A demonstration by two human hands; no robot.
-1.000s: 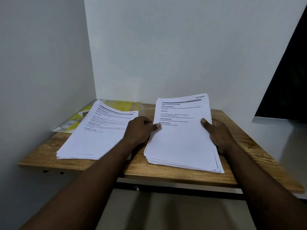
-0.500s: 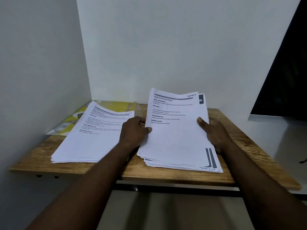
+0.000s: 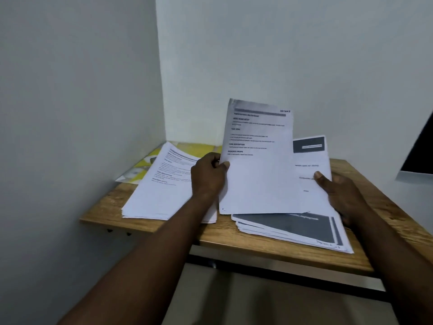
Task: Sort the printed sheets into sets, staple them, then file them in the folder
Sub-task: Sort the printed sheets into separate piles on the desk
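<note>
Two hands hold sheets over a wood-grain table [image 3: 257, 249].
A glossy yellow folder [image 3: 187, 148] lies in the far-left corner, partly under a flat white stack [image 3: 164, 191]. The left hand [image 3: 208, 174] pinches a tilted printed sheet [image 3: 257, 165]. The right hand [image 3: 339, 191], thumb on top, pinches a dark-headed sheet [image 3: 314, 165] above the fanned right stack [image 3: 293, 228].

A plain office nook: wooden desk [image 3: 112, 205] against white walls [image 3: 281, 55], piled with printed sheets [image 3: 159, 195].
</note>
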